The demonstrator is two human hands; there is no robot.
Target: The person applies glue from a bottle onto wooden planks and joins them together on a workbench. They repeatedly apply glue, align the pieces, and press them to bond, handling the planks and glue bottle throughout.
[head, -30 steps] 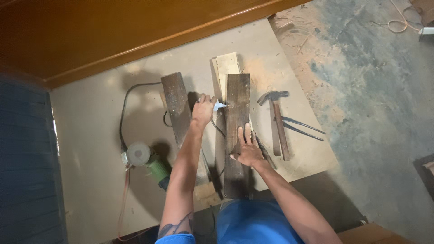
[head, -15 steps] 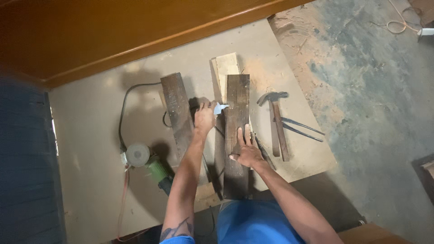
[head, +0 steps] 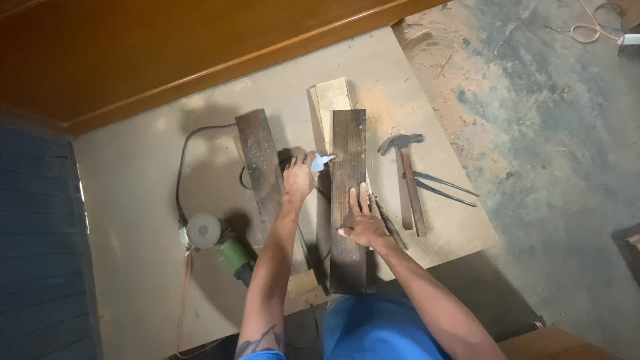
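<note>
The right hand (head: 363, 225) lies flat, fingers spread, on the dark plank (head: 349, 200) — pinning it to the board (head: 133, 267). The left hand (head: 299, 177) is closed around a small blue tool (head: 322, 160), tip at the plank's left edge. A hammer (head: 407, 180) lies just right of the plank.

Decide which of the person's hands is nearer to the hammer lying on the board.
The right hand is nearer: it presses flat on the dark plank just left of the hammer. The left hand, holding a small light-blue tool, is beyond that plank.
</note>
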